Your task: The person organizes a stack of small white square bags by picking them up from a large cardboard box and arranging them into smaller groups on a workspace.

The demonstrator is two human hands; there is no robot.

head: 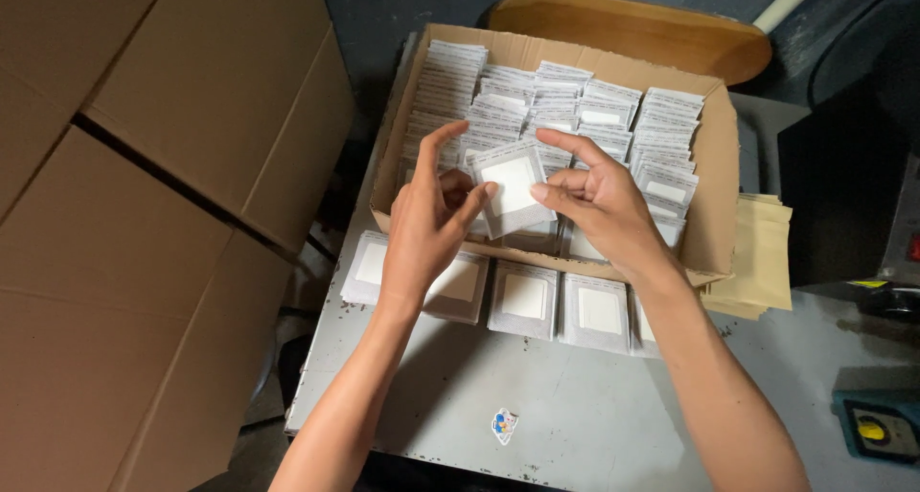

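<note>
Two hands on one item: your left hand [428, 226] and right hand [591, 197] pinch a single flat sachet [511, 187] between them, held just above the near wall of the open cardboard box [714, 185].

Item held: square, pale grey filter-paper sachet with a white square panel at its middle, tilted slightly. Left thumb and forefinger spread around its left edge; right thumb and fingertips pressed on its right edge. Grip looks light.

Handling note, as a judgement: hold by the margins only, as you are doing, and leave the white panel untouched. Thin paper of this kind likely creases if squeezed or bowed, so keep both pinches level and the sachet flat. Check that only one piece has come up; neighbouring pieces sit tight together and could cling.

Container 1: shallow cardboard box, flaps open, on a grey metal table [575, 425]. Contents: stacked sachets [575, 109] of the same kind standing on edge in several close rows, filling it nearly wall to wall. Count cannot be told.

Loose stock: row of sachets [525, 298] lying flat on the table just in front of the box, white panels up, edges touching or overlapping.

Beside the box, right: pile of tan paper envelopes [762, 257], partly tucked under it.

Container 2: large closed cartons [163, 195] at left, contents hidden.

Also on the table: small torn sticker [504, 425] near the front edge.
</note>
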